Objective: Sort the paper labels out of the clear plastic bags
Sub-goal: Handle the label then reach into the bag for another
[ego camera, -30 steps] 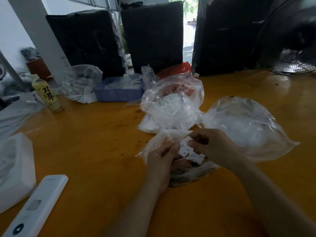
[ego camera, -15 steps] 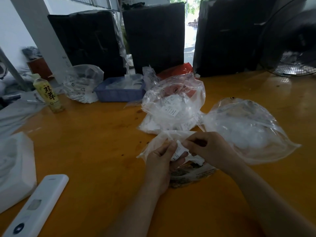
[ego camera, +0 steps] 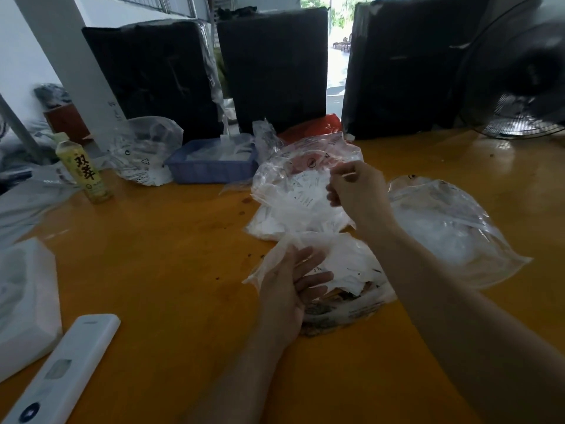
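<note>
My left hand (ego camera: 292, 286) lies open with straight fingers on a small clear plastic bag (ego camera: 348, 264), which rests on a printed packet near the middle of the orange table (ego camera: 159, 255). My right hand (ego camera: 356, 188) is raised farther back, its fingers curled and its thumb and forefinger pinched together; only a thin pale edge of a paper label shows between them. It hovers over a large clear bag (ego camera: 302, 194) filled with white paper labels. Another big clear bag (ego camera: 452, 228) with clear plastic inside lies to the right.
A blue tray (ego camera: 211, 169), a crumpled clear bag (ego camera: 146, 148) and a yellow drink bottle (ego camera: 84, 171) stand at the back left. A white remote (ego camera: 67, 368) and a white box (ego camera: 24, 295) lie near left. Black wrapped bundles (ego camera: 275, 65) and a fan (ego camera: 519, 75) line the back.
My right hand pulled the label away from the near bag and rose up and back over the label-filled bag. My left hand let go and opened its fingers flat on the small bag.
</note>
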The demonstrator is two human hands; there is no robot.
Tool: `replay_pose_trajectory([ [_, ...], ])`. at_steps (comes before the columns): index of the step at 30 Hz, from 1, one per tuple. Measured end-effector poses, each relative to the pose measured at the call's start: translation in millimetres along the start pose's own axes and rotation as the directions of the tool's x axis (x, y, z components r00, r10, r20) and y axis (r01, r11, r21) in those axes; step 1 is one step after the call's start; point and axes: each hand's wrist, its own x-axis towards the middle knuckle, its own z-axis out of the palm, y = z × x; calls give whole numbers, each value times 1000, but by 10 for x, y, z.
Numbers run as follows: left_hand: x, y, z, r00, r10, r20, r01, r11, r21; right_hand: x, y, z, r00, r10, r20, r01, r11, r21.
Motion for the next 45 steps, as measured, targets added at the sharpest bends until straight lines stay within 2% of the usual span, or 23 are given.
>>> replay_pose_trajectory([
  [1, -3, -2, -4, 1000, -3, 4, 3, 1000, -1, 60, -44, 36, 999, 45, 22, -46, 998, 49],
  [3, -8, 0, -14, 1000, -8, 13, 8, 1000, -5, 97, -44, 76, 976, 124, 181, -146, 983, 116],
  [5, -13, 1, -23, 1000, -13, 21, 13, 1000, -5, -9, 8, 46, 946, 128, 299, -160, 984, 84],
  [9, -6, 9, -24, 1000, -24, 13, 24, 1000, 17, -253, 205, -248, 951, 96, 293, -76, 994, -77],
  [11, -11, 8, -25, 1000, -28, 10, 28, 999, 40, -334, 297, -480, 956, 121, 266, -45, 961, -274],
  [12, -8, 10, -27, 1000, -28, 10, 28, 998, 55, -359, 333, -596, 960, 130, 247, -10, 901, -435],
  [14, -4, 8, -26, 1000, -27, 3, 27, 996, 89, -365, 454, -800, 975, 142, 170, 24, 695, -719],
  [15, 1, 8, -20, 1000, -28, 0, 28, 995, 98, -348, 527, -888, 984, 143, 110, 5, 590, -808],
  [18, 2, 2, -11, 999, -29, -13, 30, 995, 91, -281, 712, -1085, 986, 166, 6, -48, 320, -946],
  [20, -5, -2, -15, 999, -28, -17, 29, 997, 67, -263, 815, -1123, 978, 207, 10, -43, 250, -967],
  [22, -13, -2, -20, 999, -28, -16, 28, 998, 49, -254, 901, -1122, 975, 220, 8, -56, 284, -957],
  [24, -17, 2, -17, 999, -29, -20, 30, 999, 44, -240, 948, -1112, 986, 165, -12, -61, 297, -953],
  [29, -20, 17, -2, 999, -30, -27, 31, 999, 30, -249, 894, -1193, 996, 47, -73, -83, 270, -959],
  [31, -30, 24, 3, 999, -35, -16, 36, 999, 29, -301, 852, -1225, 995, 0, -100, -93, 360, -928],
  [33, -30, 32, 14, 999, -36, 2, 36, 998, 44, -393, 752, -1196, 994, -78, -75, -28, 489, -872],
  [35, -36, 37, 35, 999, -23, 25, 21, 996, 84, -514, 606, -1102, 996, -91, 3, 66, 703, -708],
  [37, -52, 37, 51, 996, 18, 83, -31, 986, 162, -641, 408, -974, 993, 1, 121, 34, 956, -292],
  [38, -63, 36, 55, 992, 40, 122, -65, 976, 210, -689, 319, -901, 971, 52, 234, -41, 998, -50],
  [39, -74, 32, 56, 986, 57, 159, -97, 962, 254, -711, 290, -825, 934, 83, 347, -123, 988, 96],
  [40, -88, 26, 55, 979, 67, 192, -122, 949, 290, -726, 286, -741, 898, 83, 432, -164, 975, 153],
  [43, -125, 29, 56, 972, 72, 225, -142, 939, 314, -704, 292, -511, 838, 90, 538, -164, 982, 92],
  [45, -128, 36, 43, 981, 75, 177, -121, 955, 269, -649, 327, -433, 823, 115, 557, -198, 976, 91],
])
